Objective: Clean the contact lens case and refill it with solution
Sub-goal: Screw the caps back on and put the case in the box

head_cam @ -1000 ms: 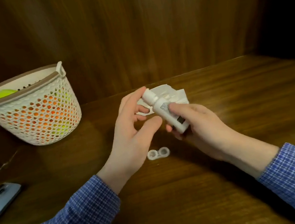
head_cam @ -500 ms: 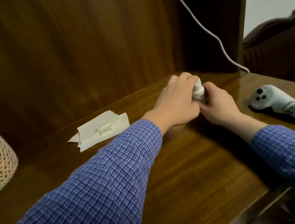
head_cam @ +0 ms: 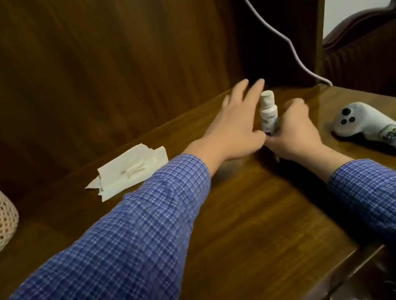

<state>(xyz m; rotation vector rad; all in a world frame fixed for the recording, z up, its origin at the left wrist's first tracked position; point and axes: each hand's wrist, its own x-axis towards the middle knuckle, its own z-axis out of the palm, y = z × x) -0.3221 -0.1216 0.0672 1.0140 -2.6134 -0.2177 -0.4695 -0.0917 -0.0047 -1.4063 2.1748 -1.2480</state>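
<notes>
Bottle (head_cam: pixel 268 114) – white plastic, cylindrical, upright – in right hand (head_cam: pixel 293 133) grip; left hand (head_cam: pixel 236 127) splayed wide.

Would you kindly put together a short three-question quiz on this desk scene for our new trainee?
1. True or false: the solution bottle stands upright on the desk with its cap on.
2. Which hand grips the bottle at its base? A) left hand B) right hand C) neither
3. Fill in: the white controller lies to the ___ of the bottle, as the person sees it.

Key: 1 true; 2 B, while the left hand's fingers are spread straight beside the bottle; 3 right.
</notes>
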